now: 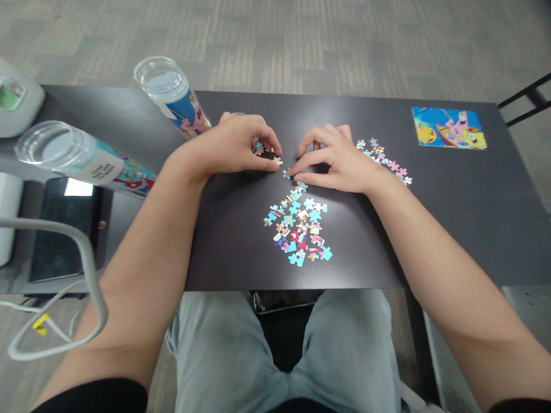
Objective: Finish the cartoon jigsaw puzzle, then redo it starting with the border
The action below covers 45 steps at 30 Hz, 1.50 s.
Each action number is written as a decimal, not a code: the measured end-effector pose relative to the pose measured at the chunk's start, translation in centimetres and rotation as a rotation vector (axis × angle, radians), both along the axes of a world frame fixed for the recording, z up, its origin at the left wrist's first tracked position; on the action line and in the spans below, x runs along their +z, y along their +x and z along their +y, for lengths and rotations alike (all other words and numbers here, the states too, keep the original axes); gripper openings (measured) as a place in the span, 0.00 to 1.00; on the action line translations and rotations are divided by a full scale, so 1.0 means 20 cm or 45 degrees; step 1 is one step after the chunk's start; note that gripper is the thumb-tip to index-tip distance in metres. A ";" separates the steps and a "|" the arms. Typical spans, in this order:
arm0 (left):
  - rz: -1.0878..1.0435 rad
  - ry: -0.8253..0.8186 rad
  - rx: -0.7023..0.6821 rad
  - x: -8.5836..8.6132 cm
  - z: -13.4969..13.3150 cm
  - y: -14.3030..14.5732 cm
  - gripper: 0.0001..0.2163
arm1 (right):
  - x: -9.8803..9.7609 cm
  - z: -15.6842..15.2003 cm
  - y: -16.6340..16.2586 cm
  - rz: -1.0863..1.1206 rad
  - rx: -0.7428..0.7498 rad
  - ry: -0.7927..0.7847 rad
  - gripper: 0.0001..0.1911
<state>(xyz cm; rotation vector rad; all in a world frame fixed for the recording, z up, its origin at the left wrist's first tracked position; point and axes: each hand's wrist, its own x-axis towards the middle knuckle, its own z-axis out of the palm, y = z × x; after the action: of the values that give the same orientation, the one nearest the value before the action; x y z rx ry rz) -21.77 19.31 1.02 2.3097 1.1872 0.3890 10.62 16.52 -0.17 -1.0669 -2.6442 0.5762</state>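
Note:
My left hand (237, 144) rests on the black table (461, 224) with its fingers curled, pinching a small cluster of joined puzzle pieces (270, 154). My right hand (335, 159) lies close beside it, thumb and forefinger pinched on a single small puzzle piece (287, 173) right next to that cluster. Just below both hands lies a loose pile of colourful puzzle pieces (298, 230). A second smaller scatter of pieces (384, 157) sits right of my right hand.
A finished cartoon puzzle picture (449, 128) lies at the table's far right. Two clear tubes with cartoon labels (172, 95) (79, 156) stand at the left. A white device (7, 95), a dark tablet (62, 229) and a white cable (85, 255) are further left.

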 end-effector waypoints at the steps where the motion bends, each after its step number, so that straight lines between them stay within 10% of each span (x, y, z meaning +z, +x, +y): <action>1: 0.006 0.001 0.003 -0.01 0.00 0.00 0.14 | 0.01 0.01 0.02 0.013 -0.012 -0.009 0.24; 24: -0.002 -0.098 -0.248 0.03 -0.04 0.07 0.22 | -0.07 0.16 0.33 0.052 -0.403 0.131 0.35; 31: -0.110 0.101 0.149 0.00 0.00 0.00 0.16 | -0.08 0.16 0.31 0.077 -0.406 0.224 0.28; 45: 0.034 0.139 -0.004 -0.05 0.01 0.03 0.14 | -0.05 0.13 0.23 -0.036 -0.381 0.184 0.23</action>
<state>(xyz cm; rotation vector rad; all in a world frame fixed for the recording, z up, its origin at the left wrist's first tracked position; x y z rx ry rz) -21.18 19.46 0.06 2.4165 1.2023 0.4333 15.31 19.09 -1.22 -1.3962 -2.4379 0.3047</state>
